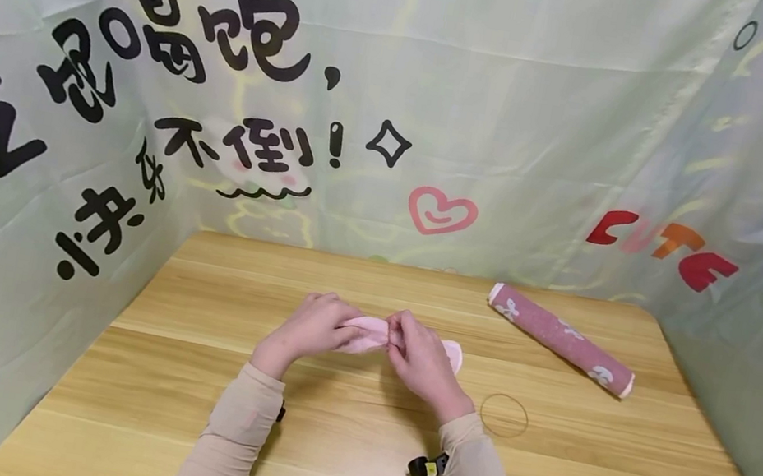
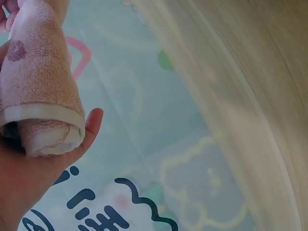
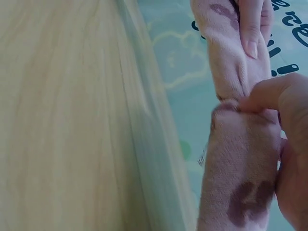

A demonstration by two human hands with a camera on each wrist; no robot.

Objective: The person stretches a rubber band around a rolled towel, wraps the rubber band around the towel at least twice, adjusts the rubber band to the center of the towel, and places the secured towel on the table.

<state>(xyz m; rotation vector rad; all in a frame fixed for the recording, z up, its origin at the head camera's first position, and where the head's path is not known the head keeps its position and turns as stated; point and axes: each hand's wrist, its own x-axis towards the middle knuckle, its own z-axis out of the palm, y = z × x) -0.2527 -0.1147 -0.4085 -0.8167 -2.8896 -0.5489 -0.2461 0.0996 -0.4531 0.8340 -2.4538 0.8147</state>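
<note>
A light pink rolled towel (image 1: 366, 337) is held up above the table between two hands. My left hand (image 1: 310, 328) grips one half of the roll; in the left wrist view its thumb lies beside the white-edged open end of the towel (image 2: 43, 82). With bent fingers, my right hand (image 1: 427, 362) pinches the roll at its middle. In the right wrist view the towel (image 3: 240, 154) is drawn in tight to a narrow crease there, right at the right fingertips. Darker patches mark its cloth.
A mauve rolled towel (image 1: 560, 337) with white bow patterns lies slantwise at the back right of the wooden table (image 1: 175, 405). A thin rubber band (image 1: 504, 416) lies right of the right wrist. Printed cloth walls (image 1: 533, 129) stand behind and along both sides.
</note>
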